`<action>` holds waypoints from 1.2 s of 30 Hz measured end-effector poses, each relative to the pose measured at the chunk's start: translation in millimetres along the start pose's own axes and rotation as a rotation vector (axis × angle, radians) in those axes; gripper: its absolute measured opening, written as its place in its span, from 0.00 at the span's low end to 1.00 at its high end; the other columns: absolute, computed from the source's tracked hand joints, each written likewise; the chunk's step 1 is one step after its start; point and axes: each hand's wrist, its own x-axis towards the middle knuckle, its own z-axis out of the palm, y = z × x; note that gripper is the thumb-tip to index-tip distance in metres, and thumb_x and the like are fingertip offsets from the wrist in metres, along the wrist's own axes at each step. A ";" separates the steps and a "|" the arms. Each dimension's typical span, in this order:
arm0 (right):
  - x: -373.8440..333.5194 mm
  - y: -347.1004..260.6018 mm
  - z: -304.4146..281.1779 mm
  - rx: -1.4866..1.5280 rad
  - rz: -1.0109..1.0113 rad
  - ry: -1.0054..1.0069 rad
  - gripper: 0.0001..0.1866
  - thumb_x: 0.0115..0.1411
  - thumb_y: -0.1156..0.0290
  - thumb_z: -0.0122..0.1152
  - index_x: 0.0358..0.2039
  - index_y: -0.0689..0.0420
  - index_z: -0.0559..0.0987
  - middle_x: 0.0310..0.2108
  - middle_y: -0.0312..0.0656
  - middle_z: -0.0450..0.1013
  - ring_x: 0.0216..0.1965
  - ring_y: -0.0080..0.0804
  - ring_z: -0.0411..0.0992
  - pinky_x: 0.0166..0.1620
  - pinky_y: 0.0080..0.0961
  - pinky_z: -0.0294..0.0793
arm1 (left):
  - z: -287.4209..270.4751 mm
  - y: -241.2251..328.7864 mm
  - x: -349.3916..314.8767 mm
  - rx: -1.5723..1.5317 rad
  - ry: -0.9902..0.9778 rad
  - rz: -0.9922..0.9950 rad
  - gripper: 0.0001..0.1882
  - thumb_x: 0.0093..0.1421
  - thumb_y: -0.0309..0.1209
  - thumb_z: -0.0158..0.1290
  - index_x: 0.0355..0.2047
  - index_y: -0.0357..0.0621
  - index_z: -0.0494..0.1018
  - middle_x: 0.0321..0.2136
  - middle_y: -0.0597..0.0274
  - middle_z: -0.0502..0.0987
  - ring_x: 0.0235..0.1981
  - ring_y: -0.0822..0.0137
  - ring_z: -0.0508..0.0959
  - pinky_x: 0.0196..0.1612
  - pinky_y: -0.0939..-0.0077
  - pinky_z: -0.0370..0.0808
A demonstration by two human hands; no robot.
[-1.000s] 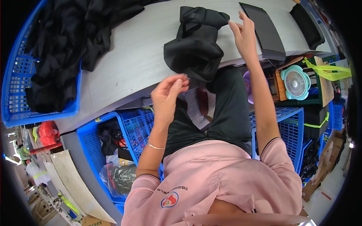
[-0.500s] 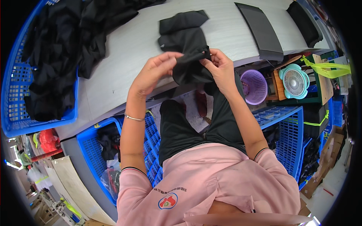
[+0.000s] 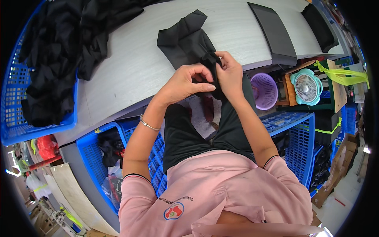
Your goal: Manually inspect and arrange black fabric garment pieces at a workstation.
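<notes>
A black fabric piece (image 3: pixel 183 41) lies partly on the pale table, its near end raised over the edge and bunched between my hands. My right hand (image 3: pixel 230 75) is closed on the bunched end, thumb and fingers pinching it. My left hand (image 3: pixel 185 82), with a bangle on its wrist, is curled, thumb and forefinger bent toward each other at the fabric's near edge. What lies between those fingertips is partly hidden. The fabric's far end is folded and angled on the tabletop.
A blue basket (image 3: pixel 39 132) heaped with black cloth (image 3: pixel 63 51) stands at left. Flat black panels (image 3: pixel 274 33) lie at the table's right. Below are a purple basket (image 3: pixel 265 91), a turquoise fan (image 3: pixel 307 87) and blue crates (image 3: pixel 96 158) beside my legs.
My left hand has moved right and nearer to me, toward my right hand. The fabric's far part has turned and spread on the table; its hanging part is drawn narrower.
</notes>
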 end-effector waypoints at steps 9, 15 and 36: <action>35.5 -6.6 -79.9 0.906 0.504 -0.640 0.10 0.62 0.67 0.62 0.42 0.56 0.80 0.36 0.30 0.78 0.39 0.17 0.73 0.47 0.17 0.70 | -15.3 14.1 -20.0 0.064 0.077 -0.025 0.09 0.53 0.22 0.64 0.33 0.40 0.74 0.26 0.77 0.70 0.30 0.82 0.69 0.37 0.87 0.68; 28.5 -19.7 -76.8 0.705 0.501 -0.702 0.08 0.62 0.64 0.63 0.35 0.55 0.80 0.29 0.24 0.72 0.32 0.12 0.68 0.40 0.15 0.68 | -15.0 3.9 -10.3 0.076 0.350 0.241 0.08 0.56 0.16 0.58 0.36 0.38 0.75 0.31 0.75 0.72 0.32 0.84 0.72 0.39 0.88 0.71; -0.2 -20.8 -47.3 0.291 0.103 -0.129 0.13 0.60 0.66 0.66 0.36 0.64 0.75 0.24 0.32 0.72 0.23 0.16 0.71 0.30 0.15 0.68 | 13.1 7.7 -3.2 -0.099 0.499 0.280 0.10 0.59 0.28 0.62 0.39 0.38 0.75 0.32 0.67 0.78 0.33 0.79 0.75 0.37 0.81 0.73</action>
